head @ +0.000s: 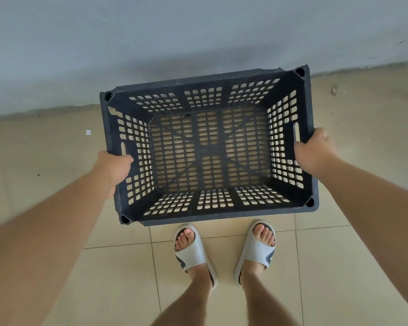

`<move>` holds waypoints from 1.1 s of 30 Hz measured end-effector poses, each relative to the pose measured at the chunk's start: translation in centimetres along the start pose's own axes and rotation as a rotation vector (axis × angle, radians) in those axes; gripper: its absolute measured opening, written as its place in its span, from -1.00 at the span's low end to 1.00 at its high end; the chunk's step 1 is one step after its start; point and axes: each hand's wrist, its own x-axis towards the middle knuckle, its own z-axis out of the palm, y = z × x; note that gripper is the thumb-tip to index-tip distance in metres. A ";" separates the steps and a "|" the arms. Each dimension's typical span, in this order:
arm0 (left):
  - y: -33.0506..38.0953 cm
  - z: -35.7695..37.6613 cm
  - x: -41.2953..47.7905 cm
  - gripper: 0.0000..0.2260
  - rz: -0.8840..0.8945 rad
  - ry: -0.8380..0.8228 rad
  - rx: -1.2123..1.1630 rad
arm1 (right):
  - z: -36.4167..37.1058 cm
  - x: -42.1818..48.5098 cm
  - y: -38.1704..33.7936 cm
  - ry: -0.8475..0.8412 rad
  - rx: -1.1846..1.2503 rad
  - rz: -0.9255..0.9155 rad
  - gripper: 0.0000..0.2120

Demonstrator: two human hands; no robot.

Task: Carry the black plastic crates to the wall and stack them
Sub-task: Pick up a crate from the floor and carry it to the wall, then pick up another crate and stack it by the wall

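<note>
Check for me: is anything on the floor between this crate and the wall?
Nothing visible blocks it. The black crate, held at its short ends by the left hand and right hand, hangs close to the wall. Only a small white scrap lies on the floor, off to the left.

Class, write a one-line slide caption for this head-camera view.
Both hands, left and right, grip an empty black perforated plastic crate near the grey wall.

Crate [207, 147] between both hands, wall [151, 43] behind it, feet [224, 250] before it.
</note>
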 end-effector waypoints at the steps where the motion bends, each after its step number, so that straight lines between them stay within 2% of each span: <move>1: 0.3 -0.1 -1.0 -0.47 0.032 0.060 0.084 | -0.4 -1.0 -0.1 0.015 -0.008 0.003 -0.54; 4: 1.6 -0.1 -5.6 -0.35 0.158 0.158 0.297 | -1.4 -4.9 -0.1 0.059 -0.040 -0.083 -0.46; 7: 2.6 0.1 -10.9 -0.40 0.199 0.104 0.319 | -2.7 -9.6 -0.4 0.023 -0.068 -0.239 -0.46; 11: 3.6 0.0 -18.1 -0.46 0.338 0.009 0.447 | -5.4 -15.3 -0.8 -0.035 -0.098 -0.299 -0.49; 22: 6.8 -3.1 -36.3 -0.51 0.732 -0.067 0.698 | -15.7 -29.4 0.2 0.008 -0.151 -0.297 -0.46; 27: 6.6 -6.0 -42.3 -0.52 0.799 -0.057 0.797 | -19.8 -36.1 1.2 0.073 -0.098 -0.229 -0.45; 33: 5.9 -10.4 -49.2 -0.50 1.115 -0.043 1.010 | -22.4 -46.0 3.6 0.146 -0.004 -0.131 -0.44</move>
